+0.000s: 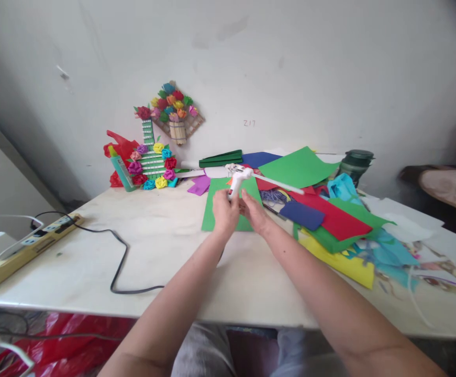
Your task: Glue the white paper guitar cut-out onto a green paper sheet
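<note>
1. Above the worktop (94, 209), our left hand (225, 211) is clamped on the glue gun (235, 183), its stick (278, 184) jutting right; our right hand (254, 212) sits close against it, though we cannot tell its grip
2. Beneath lies the green sheet (244, 225), plain where we see it, so work on it looks barely begun; the flowered guitar (153, 165) seems finished
3. Loose paper (333, 214) crowds our right, while a cord (133, 292) crosses our left

The glue gun (235, 183) and its glue stick (280, 185) are white. Beneath the gun — a bright green sheet (209, 220); left of it, a green panel (152, 166) striped white, with multicoloured flowers (160, 182); right of it, red paper (330, 214), navy paper (302, 214).
</note>
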The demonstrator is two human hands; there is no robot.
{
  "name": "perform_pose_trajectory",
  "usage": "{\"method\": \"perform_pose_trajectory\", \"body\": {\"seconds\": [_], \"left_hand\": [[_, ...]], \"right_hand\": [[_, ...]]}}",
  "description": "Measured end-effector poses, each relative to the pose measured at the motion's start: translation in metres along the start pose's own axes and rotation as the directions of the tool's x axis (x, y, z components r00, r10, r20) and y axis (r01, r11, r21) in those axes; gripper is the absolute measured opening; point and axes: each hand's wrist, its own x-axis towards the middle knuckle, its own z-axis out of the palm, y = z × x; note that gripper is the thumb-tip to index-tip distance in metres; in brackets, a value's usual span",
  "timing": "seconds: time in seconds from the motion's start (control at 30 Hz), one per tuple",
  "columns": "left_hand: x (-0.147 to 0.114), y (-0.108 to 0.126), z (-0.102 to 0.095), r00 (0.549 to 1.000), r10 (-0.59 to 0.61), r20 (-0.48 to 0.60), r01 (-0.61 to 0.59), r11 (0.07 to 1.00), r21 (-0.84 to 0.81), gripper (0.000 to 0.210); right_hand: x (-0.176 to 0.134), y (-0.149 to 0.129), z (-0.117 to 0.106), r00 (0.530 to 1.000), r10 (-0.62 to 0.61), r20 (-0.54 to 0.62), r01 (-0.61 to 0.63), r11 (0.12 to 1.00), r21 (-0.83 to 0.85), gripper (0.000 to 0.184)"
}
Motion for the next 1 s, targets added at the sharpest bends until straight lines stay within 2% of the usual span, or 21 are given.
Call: {"method": "perform_pose_trajectory", "body": {"seconds": [0.1, 0.2, 0.27, 0.33, 0.37, 0.4, 0.47, 0.5, 0.53, 0.6, 0.67, 0.77, 0.87, 0.93, 1.0], "left_hand": [[-0.018, 0.009, 0.013, 0.987, 0.161, 0.028, -0.162, 0.983, 0.081, 0.012], [-0.025, 0.012, 0.019, 0.97, 0.237, 0.052, -0.241, 0.966, 0.094, 0.012], [-0.022, 0.009, 0.014, 0.95, 0.282, 0.132, -0.288, 0.957, 0.027, 0.013], [-0.011, 0.003, 0.004, 0.888, 0.357, 0.29, -0.338, 0.934, -0.114, 0.013], [-0.003, -0.001, -0.003, 0.882, 0.347, 0.32, -0.311, 0.937, -0.158, 0.015], [0.005, -0.006, -0.009, 0.908, 0.295, 0.298, -0.257, 0.953, -0.159, 0.017], [0.022, -0.019, -0.02, 0.984, 0.059, 0.166, -0.052, 0.998, -0.046, 0.021], [0.029, -0.028, -0.024, 0.993, -0.055, 0.105, 0.051, 0.998, 0.042, 0.024], [0.035, -0.037, -0.027, 0.986, -0.156, 0.059, 0.147, 0.981, 0.129, 0.027], [0.043, -0.056, -0.03, 0.945, -0.327, 0.009, 0.313, 0.912, 0.265, 0.041], [0.046, -0.072, -0.03, 0.894, -0.445, 0.049, 0.413, 0.863, 0.291, 0.056], [0.044, -0.084, -0.029, 0.86, -0.498, 0.11, 0.454, 0.846, 0.279, 0.067], [0.039, -0.082, -0.027, 0.86, -0.501, 0.094, 0.448, 0.831, 0.329, 0.072], [0.035, -0.077, -0.025, 0.872, -0.485, 0.069, 0.421, 0.814, 0.4, 0.075], [0.029, -0.073, -0.022, 0.91, -0.412, 0.05, 0.339, 0.808, 0.481, 0.077]], "right_hand": [[-0.003, -0.007, 0.001, 0.998, -0.04, -0.041, 0.048, 0.976, 0.213, 0.044], [-0.002, -0.008, 0.0, 0.991, 0.01, -0.131, 0.022, 0.971, 0.239, 0.039], [0.0, -0.007, -0.004, 0.985, 0.007, -0.174, 0.035, 0.971, 0.237, 0.036], [0.003, -0.005, -0.008, 0.978, 0.005, -0.208, 0.049, 0.966, 0.252, 0.036], [0.004, -0.004, -0.011, 0.978, 0.023, -0.206, 0.033, 0.964, 0.265, 0.037], [0.005, -0.004, -0.014, 0.98, 0.057, -0.191, -0.001, 0.96, 0.279, 0.039], [0.007, -0.004, -0.021, 0.98, 0.136, -0.148, -0.088, 0.952, 0.293, 0.042], [0.008, -0.004, -0.024, 0.976, 0.169, -0.139, -0.123, 0.95, 0.288, 0.041], [0.009, -0.004, -0.028, 0.972, 0.186, -0.141, -0.142, 0.951, 0.276, 0.039], [0.012, -0.003, -0.033, 0.966, 0.187, -0.181, -0.141, 0.961, 0.238, 0.033], [0.015, 0.0, -0.037, 0.956, 0.158, -0.249, -0.108, 0.973, 0.203, 0.027], [0.018, 0.005, -0.04, 0.927, 0.135, -0.35, -0.089, 0.986, 0.142, 0.024], [0.02, 0.01, -0.041, 0.905, 0.136, -0.403, -0.112, 0.99, 0.083, 0.028], [0.02, 0.012, -0.041, 0.898, 0.139, -0.417, -0.123, 0.99, 0.066, 0.029], [0.021, 0.014, -0.042, 0.896, 0.144, -0.42, -0.133, 0.989, 0.056, 0.028]]}}
